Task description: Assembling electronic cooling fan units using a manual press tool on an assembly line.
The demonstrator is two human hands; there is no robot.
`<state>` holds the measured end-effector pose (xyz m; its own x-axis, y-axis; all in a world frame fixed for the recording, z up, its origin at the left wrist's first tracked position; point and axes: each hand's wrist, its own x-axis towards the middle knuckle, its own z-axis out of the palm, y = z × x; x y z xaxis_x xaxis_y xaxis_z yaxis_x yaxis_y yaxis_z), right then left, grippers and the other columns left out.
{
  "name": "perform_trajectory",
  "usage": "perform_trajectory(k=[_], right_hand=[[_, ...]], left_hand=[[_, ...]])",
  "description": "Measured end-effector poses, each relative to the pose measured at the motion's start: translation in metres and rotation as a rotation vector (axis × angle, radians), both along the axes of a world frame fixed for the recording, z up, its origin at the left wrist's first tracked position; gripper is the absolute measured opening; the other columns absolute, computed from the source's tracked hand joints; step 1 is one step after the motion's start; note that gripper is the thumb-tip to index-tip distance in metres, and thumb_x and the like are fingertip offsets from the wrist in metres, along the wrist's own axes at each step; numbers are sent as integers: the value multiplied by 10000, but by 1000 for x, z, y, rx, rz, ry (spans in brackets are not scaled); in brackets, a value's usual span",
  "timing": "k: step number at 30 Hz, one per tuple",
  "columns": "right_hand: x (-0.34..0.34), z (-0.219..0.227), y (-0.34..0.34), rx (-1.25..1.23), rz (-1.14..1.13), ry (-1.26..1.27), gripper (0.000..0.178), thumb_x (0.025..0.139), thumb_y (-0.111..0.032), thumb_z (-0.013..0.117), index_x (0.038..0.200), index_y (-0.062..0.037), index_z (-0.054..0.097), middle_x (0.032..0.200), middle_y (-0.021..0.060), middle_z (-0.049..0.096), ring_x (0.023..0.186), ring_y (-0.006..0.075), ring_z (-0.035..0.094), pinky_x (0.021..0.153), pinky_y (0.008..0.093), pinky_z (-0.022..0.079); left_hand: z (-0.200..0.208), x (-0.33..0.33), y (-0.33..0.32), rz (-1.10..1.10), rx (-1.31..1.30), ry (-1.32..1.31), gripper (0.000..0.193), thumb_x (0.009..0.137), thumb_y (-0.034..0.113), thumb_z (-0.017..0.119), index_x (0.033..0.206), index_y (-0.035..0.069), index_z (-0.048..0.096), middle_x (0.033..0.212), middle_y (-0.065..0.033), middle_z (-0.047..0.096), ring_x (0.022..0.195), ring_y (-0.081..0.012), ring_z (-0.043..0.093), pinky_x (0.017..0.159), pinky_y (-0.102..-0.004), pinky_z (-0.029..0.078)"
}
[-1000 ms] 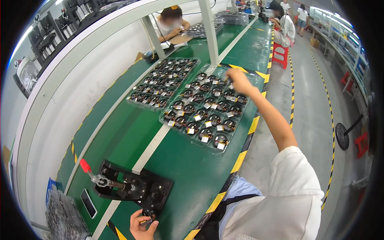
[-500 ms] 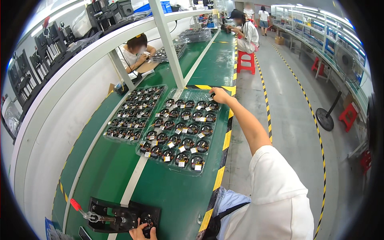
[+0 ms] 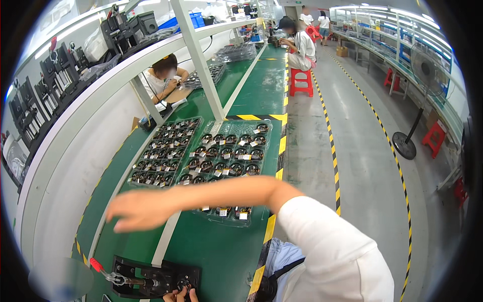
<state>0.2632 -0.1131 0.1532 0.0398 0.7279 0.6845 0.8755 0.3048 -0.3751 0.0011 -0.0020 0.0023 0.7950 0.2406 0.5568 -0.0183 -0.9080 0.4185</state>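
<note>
Round black part (image 3: pixel 186 283) sits on the right end of the clamp fixture (image 3: pixel 173 272), low in my feed. Leftmost, the fixture's red handle (image 3: pixel 95 265) points up and away; past it my right hand (image 3: pixel 141 210) shows blurred, fingers loosely spread, with nothing visible in them. It was at the right-hand tray's far corner 0.5 s ago and has since swung left, so both hands are now on the fixture's side, though well apart. My left hand (image 3: pixel 180 296) has its fingertips at the part; pinching or only pressing, I can't tell. Further right stand 2 trays: the left tray (image 3: pixel 190 140), then the right-hand tray (image 3: pixel 231 128), with a round piece (image 3: pixel 260 129) in that far corner. My right forearm (image 3: pixel 226 195) hides some pockets. Green bench (image 3: pixel 216 251) gives room between trays and fixture; striped tape (image 3: pixel 282 144) marks its edge, with grey floor (image 3: pixel 307 156) beyond.
</note>
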Motion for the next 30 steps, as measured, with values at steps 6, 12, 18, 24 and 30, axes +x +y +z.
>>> perform_trajectory(k=[6, 12, 18, 24, 30], right_hand=[[-75, 22, 112, -168, 208, 357, 548, 878, -380, 535, 1048, 140, 510, 812, 279, 608, 819, 427, 605, 772, 438, 498], [-54, 22, 172, -505, 77, 335, 276, 700, -306, 619, 625, -48, 680, 707, 145, 679, 608, 263, 661, 591, 378, 515], [-66, 21, 153, -522, 65, 589, 251, 814, -191, 526, 753, 39, 605, 759, 111, 699, 642, 165, 649, 658, 303, 501], [-89, 10, 134, 58, 33, 248, 273, 864, -190, 516, 1038, 19, 487, 735, 127, 658, 666, 228, 649, 668, 333, 504], [-95, 11, 130, 203, -27, 147, 324, 816, -173, 549, 1007, 72, 456, 703, 263, 607, 663, 429, 610, 605, 471, 490]], left_hand=[[-2, -14, -3, 66, 80, 95, 219, 840, 215, 670, 933, 17, 688, 934, -149, 501, 829, -291, 494, 746, -401, 441], [8, 4, -15, 146, 103, 48, 201, 742, 125, 736, 939, 91, 716, 804, -76, 497, 763, -241, 512, 711, -350, 438], [2, 5, -9, 212, 97, 19, 231, 695, 133, 773, 917, 89, 728, 794, -62, 501, 735, -217, 504, 637, -329, 451], [-4, -4, -7, 247, 35, 39, 233, 675, 142, 786, 889, 76, 724, 805, -64, 506, 754, -218, 504, 634, -325, 457], [-17, 1, -5, 258, 68, -76, 236, 628, 178, 806, 812, 80, 697, 967, -92, 581, 869, -261, 519, 702, -355, 454]])
